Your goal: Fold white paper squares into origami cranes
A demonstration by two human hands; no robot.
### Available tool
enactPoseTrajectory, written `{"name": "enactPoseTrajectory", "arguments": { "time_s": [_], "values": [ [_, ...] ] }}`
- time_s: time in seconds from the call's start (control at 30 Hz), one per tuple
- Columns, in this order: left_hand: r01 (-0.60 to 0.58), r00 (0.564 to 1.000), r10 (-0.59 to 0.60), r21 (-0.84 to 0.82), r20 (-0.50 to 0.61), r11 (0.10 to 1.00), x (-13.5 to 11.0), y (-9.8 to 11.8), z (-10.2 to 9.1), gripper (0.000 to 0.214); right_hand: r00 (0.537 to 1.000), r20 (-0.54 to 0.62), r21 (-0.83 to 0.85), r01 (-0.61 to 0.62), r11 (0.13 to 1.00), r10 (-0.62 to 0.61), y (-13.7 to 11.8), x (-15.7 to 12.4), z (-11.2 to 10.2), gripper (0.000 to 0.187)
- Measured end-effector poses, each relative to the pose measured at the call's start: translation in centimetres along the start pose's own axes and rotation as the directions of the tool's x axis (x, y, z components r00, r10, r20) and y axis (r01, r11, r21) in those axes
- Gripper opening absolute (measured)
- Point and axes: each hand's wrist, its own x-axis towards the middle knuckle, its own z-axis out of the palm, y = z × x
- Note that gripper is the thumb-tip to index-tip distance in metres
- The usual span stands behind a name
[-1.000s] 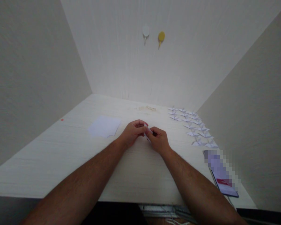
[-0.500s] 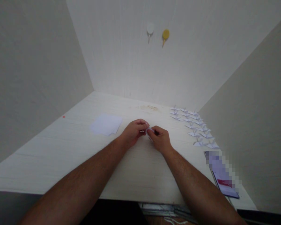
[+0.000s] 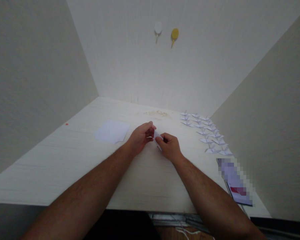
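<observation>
A small folded piece of white paper stands between my hands above the middle of the table. My right hand pinches it along its right side with thumb and forefinger. At its left edge is my left hand, fingers curved and apart from the thumb. Whether a left fingertip still touches the paper is hard to make out. Part of the folded paper is hidden behind the right thumb.
Flat white sheets lie left of my hands. Several folded paper cranes stand in rows at the back right. A partly pixelated phone or tablet lies at the right edge. White and yellow hooks hang on the back wall.
My left fingers have loosened from the paper and lifted slightly. More of the folded paper now shows, upright in my right hand. The view has shifted a little.
</observation>
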Motion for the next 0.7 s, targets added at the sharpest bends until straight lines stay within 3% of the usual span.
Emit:
{"name": "enactPoseTrajectory", "arguments": {
  "time_s": [0.17, 0.43, 0.57, 0.7],
  "values": [
    [-0.039, 0.996, 0.017, 0.255, 0.088, 0.966, -0.06, -0.38, -0.35, 0.024, 1.0, -0.016, -0.023, -0.012, 1.0, 0.011, -0.05, 0.19, -0.14, 0.037],
    [-0.062, 0.997, 0.067, 0.122, -0.045, 0.991, 0.22, -0.5, -0.29, 0.033, 0.996, 0.043, 0.082, -0.084, 0.993, 0.081, -0.38, 0.2, -0.16, 0.016],
    [-0.071, 0.995, 0.078, 0.124, -0.056, 0.99, 0.26, -0.54, -0.27, 0.032, 0.995, 0.0, 0.162, -0.099, 0.982, 0.101, -0.24, 0.37, 0.02, 0.024],
    [-0.067, 0.995, 0.076, 0.124, -0.068, 0.99, 0.1, -0.41, -0.17, 0.032, 0.995, -0.043, 0.155, -0.083, 0.984, 0.091, -0.21, 0.4, 0.01, 0.02]
  ]
}}
